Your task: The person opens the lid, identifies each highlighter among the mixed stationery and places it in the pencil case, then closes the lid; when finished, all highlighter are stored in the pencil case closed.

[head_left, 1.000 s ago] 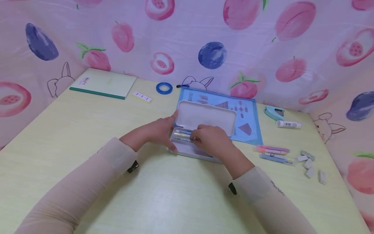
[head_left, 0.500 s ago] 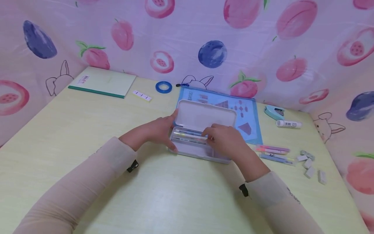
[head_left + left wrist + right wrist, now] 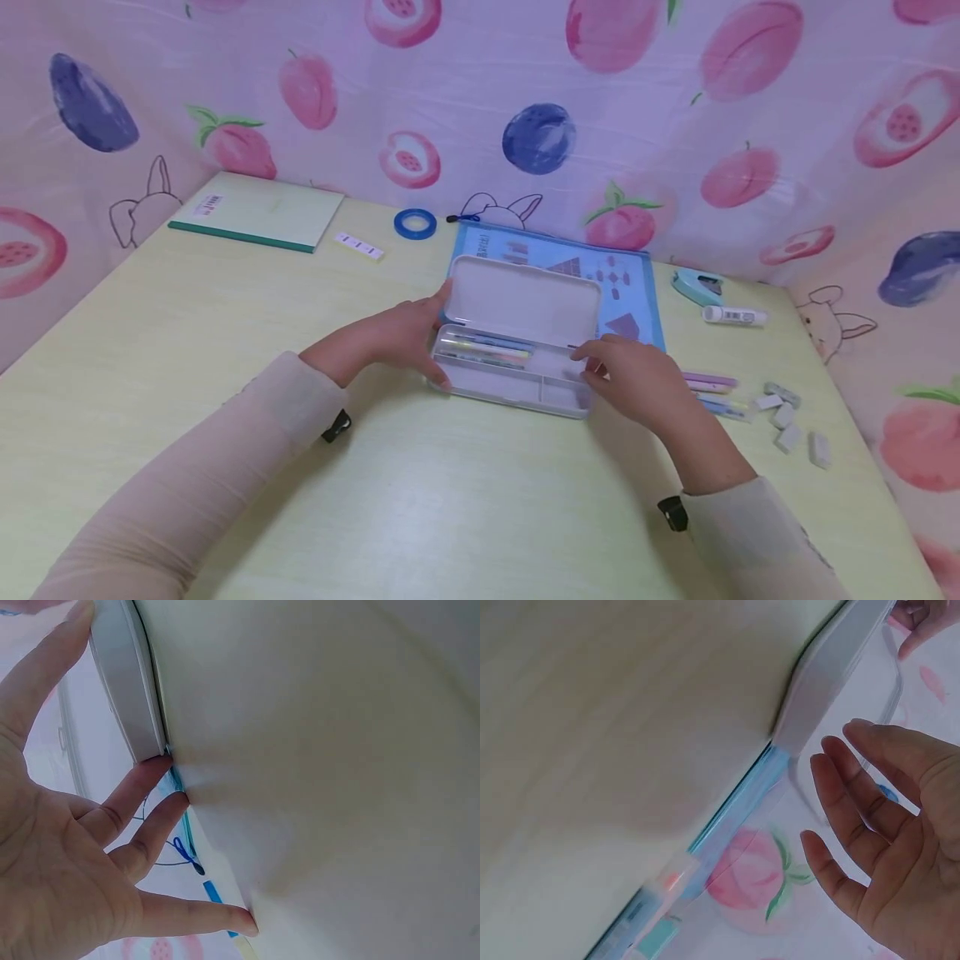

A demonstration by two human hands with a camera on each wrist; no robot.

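A white pencil case (image 3: 491,384) lies on the table with its lid (image 3: 525,298) raised. Several slim pens (image 3: 487,353) sit side by side in the left part of its rear compartment. My left hand (image 3: 401,337) spans the case's left end, thumb at the front edge and index finger by the lid. In the left wrist view, its fingers (image 3: 157,832) are spread and fairly straight, one touching the case's corner. At the right end, my right hand (image 3: 637,379) is relaxed and holds nothing, thumb and fingers apart. The right wrist view shows its empty palm (image 3: 900,885).
Behind the case lies a blue zip folder (image 3: 641,292). To the right are highlighters (image 3: 716,383), partly hidden by my right hand, several erasers (image 3: 785,415), a glue stick (image 3: 735,316) and a mint stapler (image 3: 697,287). A notebook (image 3: 258,208), label strip (image 3: 358,246) and blue tape roll (image 3: 415,223) lie back left.
My right hand has moved right, from over the pens in the case to its right end, uncovering the pens and small front compartment. My left hand keeps its place.
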